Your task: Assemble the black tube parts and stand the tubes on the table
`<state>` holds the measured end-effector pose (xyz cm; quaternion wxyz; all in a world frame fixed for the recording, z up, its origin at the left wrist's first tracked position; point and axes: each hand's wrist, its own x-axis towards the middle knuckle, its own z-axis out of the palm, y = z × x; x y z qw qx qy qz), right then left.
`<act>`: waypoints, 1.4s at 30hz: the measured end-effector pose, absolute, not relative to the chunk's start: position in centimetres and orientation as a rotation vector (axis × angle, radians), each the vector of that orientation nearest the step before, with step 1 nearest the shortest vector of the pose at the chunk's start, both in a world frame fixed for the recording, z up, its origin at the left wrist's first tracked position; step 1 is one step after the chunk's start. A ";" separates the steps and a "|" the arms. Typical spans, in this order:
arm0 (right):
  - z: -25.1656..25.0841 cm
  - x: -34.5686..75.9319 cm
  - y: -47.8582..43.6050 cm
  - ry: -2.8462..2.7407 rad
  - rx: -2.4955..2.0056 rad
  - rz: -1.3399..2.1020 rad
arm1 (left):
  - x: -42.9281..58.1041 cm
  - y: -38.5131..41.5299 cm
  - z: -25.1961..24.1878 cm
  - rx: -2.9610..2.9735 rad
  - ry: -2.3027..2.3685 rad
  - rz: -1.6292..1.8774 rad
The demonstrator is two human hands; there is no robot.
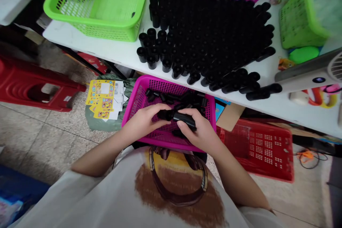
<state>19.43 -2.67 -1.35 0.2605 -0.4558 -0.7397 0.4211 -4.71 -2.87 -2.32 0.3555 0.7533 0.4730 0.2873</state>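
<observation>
Over a magenta basket (133, 105), both of my hands hold black plastic parts close together. My left hand (145, 121) has its thumb and fingers closed around a short black cylinder (165, 114). A longer, glossy black tube (186, 119) is gripped in my right hand (203, 131), its end meeting or almost meeting the left piece; I cannot tell if they are joined. Loose black pieces (187, 98) lie in the basket below. On the white table (107, 51) beyond, many black tubes (203, 39) stand upright in a dense block, with a few lying at the front right.
A green basket (91, 25) stands on the table's left, another green basket (299, 25) on its right near a white fan (307, 73). A red stool (61, 92) and yellow printed cards (103, 99) are at left. A red crate (267, 149) sits on the floor at right.
</observation>
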 end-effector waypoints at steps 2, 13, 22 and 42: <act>-1.5 19.4 -2.7 -1.992 -1.225 1.164 | -4.7 -2.9 -2.2 1.946 1.209 0.736; -1.9 19.3 -3.3 -1.972 -1.152 1.394 | -4.3 -3.4 -1.4 1.968 1.100 0.536; -3.5 19.9 -3.0 -1.224 -1.004 1.599 | -4.9 -2.2 -2.7 1.959 1.208 1.012; -3.9 25.7 -4.8 -1.034 -1.211 1.375 | -5.6 6.0 -1.1 2.143 1.629 0.520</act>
